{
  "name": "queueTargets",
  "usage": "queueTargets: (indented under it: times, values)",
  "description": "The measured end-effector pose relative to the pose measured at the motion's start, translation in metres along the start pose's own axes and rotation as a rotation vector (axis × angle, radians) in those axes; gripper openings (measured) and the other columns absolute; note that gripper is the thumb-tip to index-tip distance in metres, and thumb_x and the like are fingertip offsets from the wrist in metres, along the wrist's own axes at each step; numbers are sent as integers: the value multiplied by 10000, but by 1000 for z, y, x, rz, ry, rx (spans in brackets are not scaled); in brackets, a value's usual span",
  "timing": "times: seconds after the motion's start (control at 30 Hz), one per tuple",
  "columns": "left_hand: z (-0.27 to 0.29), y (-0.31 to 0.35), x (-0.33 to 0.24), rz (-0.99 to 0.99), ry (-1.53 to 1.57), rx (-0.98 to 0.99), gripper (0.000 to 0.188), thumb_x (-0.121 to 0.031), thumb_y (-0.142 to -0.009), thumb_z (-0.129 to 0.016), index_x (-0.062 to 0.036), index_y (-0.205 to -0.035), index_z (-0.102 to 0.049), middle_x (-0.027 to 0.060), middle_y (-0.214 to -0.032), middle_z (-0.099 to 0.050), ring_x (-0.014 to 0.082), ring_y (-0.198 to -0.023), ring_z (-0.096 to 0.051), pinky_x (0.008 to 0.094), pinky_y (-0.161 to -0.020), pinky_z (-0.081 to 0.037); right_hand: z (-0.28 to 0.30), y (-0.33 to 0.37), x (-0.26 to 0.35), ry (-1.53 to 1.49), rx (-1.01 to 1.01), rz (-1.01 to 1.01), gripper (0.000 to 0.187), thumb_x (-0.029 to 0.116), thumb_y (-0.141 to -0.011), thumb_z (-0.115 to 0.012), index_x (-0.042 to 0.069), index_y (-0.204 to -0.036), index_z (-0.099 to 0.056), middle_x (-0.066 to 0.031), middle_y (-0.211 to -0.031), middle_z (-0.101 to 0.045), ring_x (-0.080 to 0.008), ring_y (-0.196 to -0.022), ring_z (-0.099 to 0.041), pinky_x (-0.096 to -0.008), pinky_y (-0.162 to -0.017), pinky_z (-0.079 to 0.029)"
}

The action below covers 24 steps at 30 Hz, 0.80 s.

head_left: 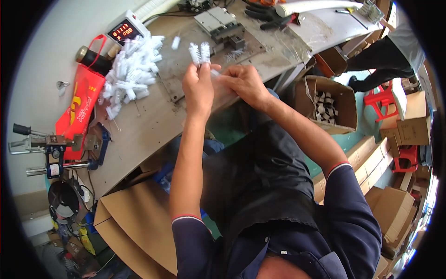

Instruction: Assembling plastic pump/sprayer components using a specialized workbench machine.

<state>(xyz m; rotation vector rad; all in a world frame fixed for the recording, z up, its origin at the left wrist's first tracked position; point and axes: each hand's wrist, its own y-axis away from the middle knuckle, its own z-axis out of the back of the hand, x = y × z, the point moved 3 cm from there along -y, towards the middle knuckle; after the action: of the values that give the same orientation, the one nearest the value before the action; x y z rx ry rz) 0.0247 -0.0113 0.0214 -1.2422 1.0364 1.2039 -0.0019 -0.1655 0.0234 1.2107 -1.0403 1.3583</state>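
Note:
Over the front edge of the workbench, my left hand [199, 90] is closed round two small white bristle brushes [200, 53], which stick up side by side past the thumb. Close beside it, my right hand [247, 86] is pinched on a small pale, translucent piece [215, 73] that reaches toward the left hand; its kind is hard to make out. To the left lies a large heap of similar white brushes [131, 67], a few with thin wire stems pointing outward. One loose white piece [175, 43] rests apart from the heap.
Behind the heap stands a counter box with red digits [125, 30]; a red bag [82, 102] lies left. A metal clamping device [58, 153] sits at the left edge. A metal fixture [217, 22] and black glove [267, 15] lie farther back. A cardboard box [302, 100] and another person [385, 53] are right.

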Motion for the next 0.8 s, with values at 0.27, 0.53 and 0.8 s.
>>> queueTargets:
  times: [0.27, 0.53, 0.8]
  values:
    - [-10, 6, 15, -6, -88, -87, 168, -137, -1068, -570, 4, -1017, -646, 15, -784, -622, 61, -562, -523, 253, -456, -468, 14, 7, 0, -1, 53, -96, 239, 256, -898, -774, 17, -901, -759, 2, -702, -662, -56, -591, -566, -239, -531, -453]
    - [-8, -5, -3, 8, -83, -128, 200, -144, -1080, -530, 12, -1028, -643, 55, -759, -659, 96, -546, -573, 273, -493, -500, 42, -7, -10, 156, -70, 15, 180, 196, -863, -716, 25, -810, -739, 5, -643, -651, -55, -584, -569, -239, -538, -441]
    - [37, -24, 17, -174, -179, -362, 209, -151, -1082, -514, 9, -993, -614, 66, -812, -678, 117, -569, -614, 282, -515, -527, 57, -50, -21, 449, -285, 90, 254, 259, -793, -695, 16, -816, -769, -105, -669, -715, -201, -628, -687, -365, -663, -563]
